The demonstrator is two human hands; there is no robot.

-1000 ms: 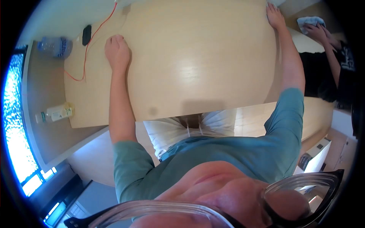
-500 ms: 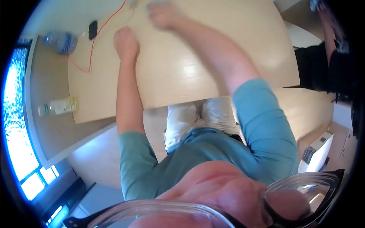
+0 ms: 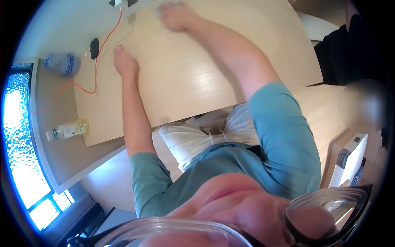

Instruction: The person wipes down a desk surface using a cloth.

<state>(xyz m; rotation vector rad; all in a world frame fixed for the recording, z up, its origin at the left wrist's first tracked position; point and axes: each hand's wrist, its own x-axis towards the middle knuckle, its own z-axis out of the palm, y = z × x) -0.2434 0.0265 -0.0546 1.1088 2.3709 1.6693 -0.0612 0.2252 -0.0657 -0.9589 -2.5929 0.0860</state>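
My left hand (image 3: 124, 61) rests on the light wooden desk (image 3: 197, 78), its fingers curled in and nothing visible in them. Left of it lie a red cable (image 3: 108, 36) and a small black object (image 3: 94, 48). Farther out, toward the desk's far edge, my right hand (image 3: 177, 15) is down on the desktop, blurred by motion. A pale patch shows at its fingertips and a thin pale edge beneath it, but what this thing is cannot be made out.
A large clear plastic bottle (image 3: 63, 65) and a smaller bottle with yellowish contents (image 3: 73, 130) are at the desk's left side. The red cable runs to a white plug (image 3: 120, 5) at the far edge. A person in black clothing (image 3: 343, 55) is at the right.
My view has shifted, so desk items on the left sit lower and the white plug shows. My left hand has moved slightly nearer and left; my right hand stays near the far edge.
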